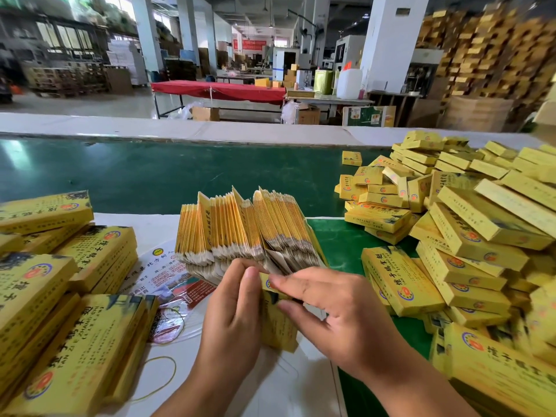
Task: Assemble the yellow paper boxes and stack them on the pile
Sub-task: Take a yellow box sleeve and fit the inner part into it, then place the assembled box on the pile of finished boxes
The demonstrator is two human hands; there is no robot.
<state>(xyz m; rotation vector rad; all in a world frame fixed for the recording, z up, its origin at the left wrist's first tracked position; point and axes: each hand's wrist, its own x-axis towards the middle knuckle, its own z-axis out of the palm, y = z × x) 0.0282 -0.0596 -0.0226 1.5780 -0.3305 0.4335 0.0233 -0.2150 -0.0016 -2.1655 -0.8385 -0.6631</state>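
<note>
Left hand [231,314] and right hand [340,314] low in middle: yellow paper box [278,323] pinched between curled fingers of both, held just before fanned stack of flat yellow boxes [249,233]. Pile of made-up yellow boxes [469,233] heaped at right.

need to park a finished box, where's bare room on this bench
Free: the green belt beyond the upright flat stack, left of the lone box. Crowded: the assembled pile on the right, the bundles on the left.
</note>
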